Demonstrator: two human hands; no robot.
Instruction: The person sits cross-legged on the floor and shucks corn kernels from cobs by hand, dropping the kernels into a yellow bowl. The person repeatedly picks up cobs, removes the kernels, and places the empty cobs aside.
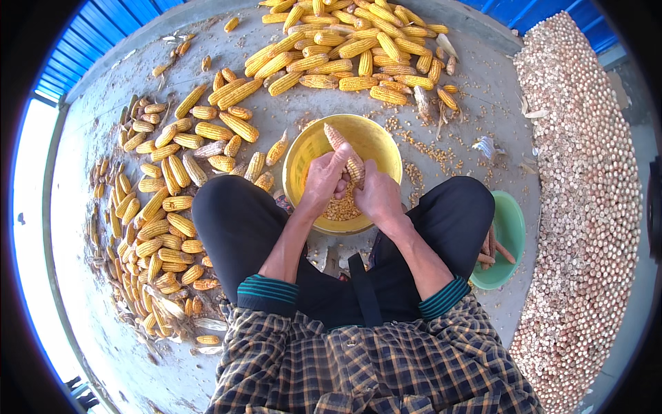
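Over a yellow plastic bucket point(394, 155) that stands between my knees, both hands hold one corn cob point(339, 139). Most of its upper part is bare, and kernels still sit on its lower part. My left hand point(325, 176) grips it from the left, the thumb lying along the cob. Around the cob's lower right end my right hand point(376, 190) is closed, with the fingertips partly hidden. Loose yellow corn kernels point(340, 208) lie in the bottom of the bucket.
Whole corn ears point(331, 66) are heaped beyond the bucket, and more ears point(173, 253) spread at the left. Right of my knee is a green basin point(509, 220) with bare cobs point(504, 252). A long stack of cobs point(574, 207) fills the far right. Kernels point(432, 153) litter the concrete floor.
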